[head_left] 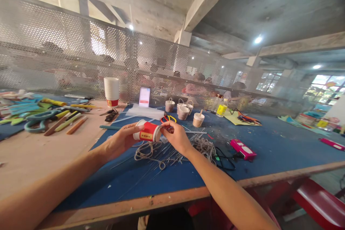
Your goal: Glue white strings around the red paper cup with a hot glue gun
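My left hand (124, 137) is wrapped round a red and white paper cup (149, 131), which lies tipped on its side above the table. At the cup's right end, the fingers of my right hand (174, 136) are pinched together close to its base. Whatever sits between those fingertips is too small to make out. Below the hands lie a loose coil of grey cord (147, 151), a bundle of thin wires (175, 156) and a tangled heap of cord (205, 146). Just behind the cup are scissors (168, 118) with red and yellow handles.
A stack of paper cups (111, 88) stands at the back left, near a lit phone (145, 96). Several small handled buckets (183, 112) and a tub with a stick (198, 119) stand behind. Large shears (36, 121) lie left; a pink box (243, 149) lies right. A perforated metal screen (151, 57) borders the back.
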A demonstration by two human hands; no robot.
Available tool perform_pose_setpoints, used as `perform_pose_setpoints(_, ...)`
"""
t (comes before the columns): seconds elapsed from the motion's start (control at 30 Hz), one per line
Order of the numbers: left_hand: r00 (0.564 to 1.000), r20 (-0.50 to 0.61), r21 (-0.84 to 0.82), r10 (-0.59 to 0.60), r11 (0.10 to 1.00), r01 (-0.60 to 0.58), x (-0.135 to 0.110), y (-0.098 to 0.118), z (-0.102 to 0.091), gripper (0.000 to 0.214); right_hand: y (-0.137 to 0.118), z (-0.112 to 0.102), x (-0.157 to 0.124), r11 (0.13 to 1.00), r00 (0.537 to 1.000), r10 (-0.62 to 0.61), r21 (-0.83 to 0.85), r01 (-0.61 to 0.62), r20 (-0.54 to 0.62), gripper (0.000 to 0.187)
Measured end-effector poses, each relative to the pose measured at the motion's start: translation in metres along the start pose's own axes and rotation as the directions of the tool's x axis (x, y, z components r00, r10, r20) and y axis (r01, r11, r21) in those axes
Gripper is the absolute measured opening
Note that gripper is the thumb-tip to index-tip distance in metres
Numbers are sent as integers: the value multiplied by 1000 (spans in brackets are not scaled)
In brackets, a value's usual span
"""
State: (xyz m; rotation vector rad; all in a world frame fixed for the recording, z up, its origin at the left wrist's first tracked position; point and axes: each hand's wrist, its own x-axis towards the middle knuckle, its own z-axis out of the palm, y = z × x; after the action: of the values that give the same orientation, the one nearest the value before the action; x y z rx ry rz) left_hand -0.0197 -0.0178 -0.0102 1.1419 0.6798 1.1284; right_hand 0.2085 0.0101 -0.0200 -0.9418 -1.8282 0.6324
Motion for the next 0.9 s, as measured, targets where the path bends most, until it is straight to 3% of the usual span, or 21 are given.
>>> perform_pose_setpoints(0.13, 999, -31, 70, -31, 997, 34, 4, -3, -4, 21, -3, 2, -4, 984, 991, -133, -125, 130, -20, 18)
perform_pose_setpoints(0.23, 997, -75, 80, 13, 997, -7, 7, -5, -8, 18, -1, 3, -5, 974, 985, -165, -163, 157, -40, 24)
perform_pose_setpoints(0.4, 987, -131, 154, 98, 985, -77, 8, -4, -11, 22, -1, 2, -7, 959, 971, -227, -192, 211, -68, 15)
perform_pose_setpoints(0.73, 958, -227, 125, 175, 981, -150, 5, 3, -5, 30, -14, 0, -16, 866, 915, -372, -297, 403, 156, 29)
perform_pose_setpoints(0.83, 957, -229, 115, 178, 981, -155, 5, 4, -6, 31, -15, -4, -13, 856, 924, -366, -349, 381, 111, 29)
perform_pose_setpoints(0.9, 955, -235, 116, 182, 981, -158, 6, 3, -7, 32, -13, -13, -8, 869, 953, -301, -404, 286, 28, 29)
